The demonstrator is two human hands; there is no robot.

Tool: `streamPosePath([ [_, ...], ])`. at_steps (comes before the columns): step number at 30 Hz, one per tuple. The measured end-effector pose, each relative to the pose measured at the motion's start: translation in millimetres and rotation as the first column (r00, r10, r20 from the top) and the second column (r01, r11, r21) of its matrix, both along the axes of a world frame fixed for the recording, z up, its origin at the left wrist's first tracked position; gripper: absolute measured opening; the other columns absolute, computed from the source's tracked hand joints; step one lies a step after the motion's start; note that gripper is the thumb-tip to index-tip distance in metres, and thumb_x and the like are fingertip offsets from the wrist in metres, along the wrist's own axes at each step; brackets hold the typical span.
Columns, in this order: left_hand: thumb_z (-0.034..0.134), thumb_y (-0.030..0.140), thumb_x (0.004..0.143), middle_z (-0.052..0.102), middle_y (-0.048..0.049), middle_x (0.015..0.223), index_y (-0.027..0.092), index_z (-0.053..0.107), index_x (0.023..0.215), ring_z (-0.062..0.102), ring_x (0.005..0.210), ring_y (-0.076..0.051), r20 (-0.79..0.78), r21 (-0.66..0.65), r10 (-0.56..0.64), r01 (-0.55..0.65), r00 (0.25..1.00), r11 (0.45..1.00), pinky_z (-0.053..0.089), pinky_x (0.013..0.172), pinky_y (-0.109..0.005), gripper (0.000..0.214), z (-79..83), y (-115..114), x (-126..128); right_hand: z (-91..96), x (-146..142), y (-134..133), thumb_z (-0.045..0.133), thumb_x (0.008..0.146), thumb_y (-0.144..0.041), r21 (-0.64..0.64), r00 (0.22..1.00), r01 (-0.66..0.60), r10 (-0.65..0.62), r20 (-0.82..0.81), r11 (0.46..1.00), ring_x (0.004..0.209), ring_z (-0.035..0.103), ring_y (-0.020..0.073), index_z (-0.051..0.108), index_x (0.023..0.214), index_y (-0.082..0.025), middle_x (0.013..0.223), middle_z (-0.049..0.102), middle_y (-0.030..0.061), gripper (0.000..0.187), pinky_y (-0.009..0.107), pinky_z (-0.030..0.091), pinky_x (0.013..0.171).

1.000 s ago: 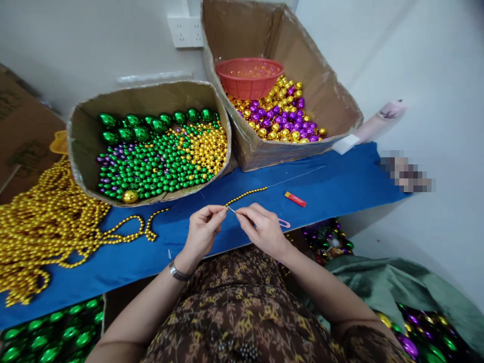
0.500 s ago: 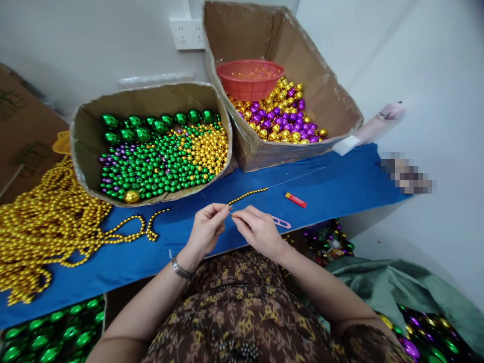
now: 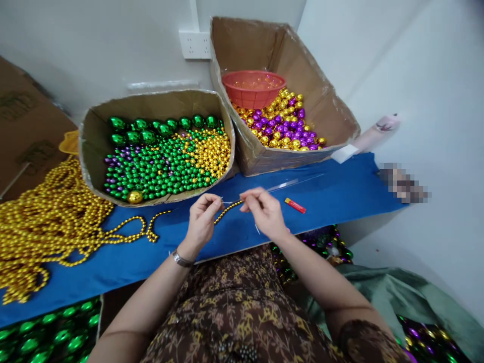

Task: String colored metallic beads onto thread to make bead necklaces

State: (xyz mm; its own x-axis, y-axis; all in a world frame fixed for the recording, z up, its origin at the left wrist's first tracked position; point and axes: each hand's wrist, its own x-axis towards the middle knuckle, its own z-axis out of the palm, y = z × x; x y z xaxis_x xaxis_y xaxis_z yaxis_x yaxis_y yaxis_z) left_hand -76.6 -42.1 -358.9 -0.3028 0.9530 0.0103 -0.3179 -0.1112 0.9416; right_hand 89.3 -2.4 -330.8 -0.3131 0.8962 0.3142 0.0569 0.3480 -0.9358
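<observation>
My left hand (image 3: 201, 222) is closed in a pinch on a thin pale thread (image 3: 227, 202) that spans the gap between my hands. My right hand (image 3: 265, 213) pinches too, its fingertips at the upper end of a short gold bead strand (image 3: 227, 212). That strand slants down toward my left fingers over the blue cloth (image 3: 227, 237). Beyond my right hand, clear thread (image 3: 287, 185) runs off to the right. Whether the right fingertips grip thread or beads is hard to make out.
A heap of gold bead strings (image 3: 56, 217) covers the left. Behind stand a carton (image 3: 88, 169) of green, gold and purple beads and a taller carton (image 3: 260, 164) with a red basket (image 3: 253, 91). A red-and-yellow stick (image 3: 295, 205) lies right of my hand.
My hands have moved apart, the right one going right and up, with thread now stretched between them. The bead strand has shifted down and left. My right hand now covers the pink clip-like thing.
</observation>
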Motion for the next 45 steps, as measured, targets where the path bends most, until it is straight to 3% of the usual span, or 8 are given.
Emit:
streamPosePath([
  [6, 0.059, 0.036, 0.084, 0.049, 0.0035, 0.063, 0.017, 0.056, 0.075, 0.04, 0.056, -0.01, -0.572, -0.04, 0.064, -0.107, 0.817, 0.993, 0.032, 0.054, -0.023, 0.021, -44.1, 14.3, -17.6, 75.4, 27.0, 76.5, 0.049, 0.096, -0.045, 0.267, 0.994, 0.059, -0.082, 0.078, 0.962, 0.051, 0.054, 0.0048, 0.057, 0.085, -0.018, 0.078, 0.065, -0.0002, 0.03, 0.02, 0.044, 0.049],
  [14, 0.054, 0.038, 0.084, 0.052, 0.0031, 0.063, 0.018, 0.055, 0.074, 0.044, 0.057, -0.011, -0.612, -0.089, -0.044, -0.014, 0.79, 0.996, 0.032, 0.055, -0.024, 0.022, -47.0, 37.3, 7.5, 170.5, 42.1, 103.0, 0.051, 0.09, -0.057, 0.412, 0.983, 0.158, -0.181, 0.018, 0.897, 0.045, 0.056, 0.0065, 0.051, 0.085, -0.024, 0.077, 0.071, -0.0001, 0.033, 0.02, 0.038, 0.038],
  [18, 0.054, 0.035, 0.084, 0.054, 0.0022, 0.064, 0.018, 0.056, 0.073, 0.045, 0.058, -0.012, -0.582, -0.058, -0.049, 0.019, 0.812, 0.998, 0.032, 0.056, -0.023, 0.02, -39.6, 43.8, 22.3, 196.7, 34.2, 98.5, 0.045, 0.095, -0.049, 0.356, 0.993, 0.095, -0.116, 0.038, 0.93, 0.047, 0.059, 0.005, 0.049, 0.092, -0.022, 0.072, 0.07, -0.0045, 0.027, 0.017, 0.033, 0.042],
  [22, 0.055, 0.027, 0.083, 0.059, -0.0009, 0.067, 0.019, 0.061, 0.072, 0.05, 0.06, -0.014, -0.664, -0.069, -0.102, 0.076, 0.74, 0.995, 0.035, 0.058, -0.025, 0.015, -44.3, 35.4, 17.3, 172.5, 22.1, 88.0, 0.039, 0.098, -0.041, 0.314, 0.993, 0.083, -0.106, 0.056, 0.946, 0.041, 0.049, 0.0007, 0.051, 0.1, -0.019, 0.054, 0.051, -0.0111, 0.025, 0.017, 0.03, 0.044],
  [29, 0.055, 0.025, 0.088, 0.068, -0.0074, 0.082, 0.022, 0.071, 0.089, 0.063, 0.077, -0.019, -0.886, -0.042, -0.164, 0.277, 0.434, 0.96, 0.044, 0.071, -0.028, 0.016, -17.7, -15.2, -36.7, 60.6, 5.4, 41.3, 0.042, 0.099, -0.04, 0.221, 0.944, -0.07, -0.007, 0.331, 0.973, 0.054, 0.056, 0.0093, 0.058, 0.104, -0.022, 0.066, 0.058, -0.0024, 0.025, 0.022, 0.045, 0.053],
  [35, 0.053, 0.03, 0.09, 0.068, -0.0095, 0.088, 0.021, 0.069, 0.097, 0.06, 0.084, -0.023, -0.978, 0.173, 0.186, -0.135, 0.095, 0.976, 0.044, 0.078, -0.033, 0.02, 35.5, -39.6, -125.0, -19.4, -12.5, -2.2, 0.039, 0.099, -0.033, 0.04, 0.891, -0.274, 0.238, 0.385, 0.961, 0.068, 0.067, 0.0138, 0.058, 0.105, -0.02, 0.084, 0.068, 0.0044, 0.024, 0.025, 0.055, 0.063],
  [39, 0.051, 0.034, 0.09, 0.067, -0.0095, 0.086, 0.019, 0.068, 0.093, 0.059, 0.083, -0.024, -0.98, 0.197, 0.193, -0.221, -0.039, 0.955, 0.043, 0.077, -0.034, 0.023, 45.2, -27.6, -168.5, -38.0, -22.1, -10.7, 0.04, 0.098, -0.028, 0.092, 0.89, -0.318, 0.264, 0.371, 0.944, 0.068, 0.067, 0.0133, 0.061, 0.103, -0.02, 0.095, 0.066, 0.0074, 0.023, 0.028, 0.057, 0.067],
  [45, 0.051, 0.032, 0.09, 0.067, -0.0095, 0.086, 0.018, 0.068, 0.092, 0.059, 0.081, -0.024, -0.995, 0.061, 0.05, -0.133, -0.084, 0.989, 0.042, 0.069, -0.032, 0.022, 38.8, 12.8, -169.5, -42.4, -29.5, -8.4, 0.043, 0.098, -0.029, 0.125, 0.891, -0.342, 0.279, 0.359, 0.931, 0.063, 0.067, 0.0123, 0.064, 0.104, -0.02, 0.088, 0.064, 0.0059, 0.024, 0.027, 0.057, 0.064],
])
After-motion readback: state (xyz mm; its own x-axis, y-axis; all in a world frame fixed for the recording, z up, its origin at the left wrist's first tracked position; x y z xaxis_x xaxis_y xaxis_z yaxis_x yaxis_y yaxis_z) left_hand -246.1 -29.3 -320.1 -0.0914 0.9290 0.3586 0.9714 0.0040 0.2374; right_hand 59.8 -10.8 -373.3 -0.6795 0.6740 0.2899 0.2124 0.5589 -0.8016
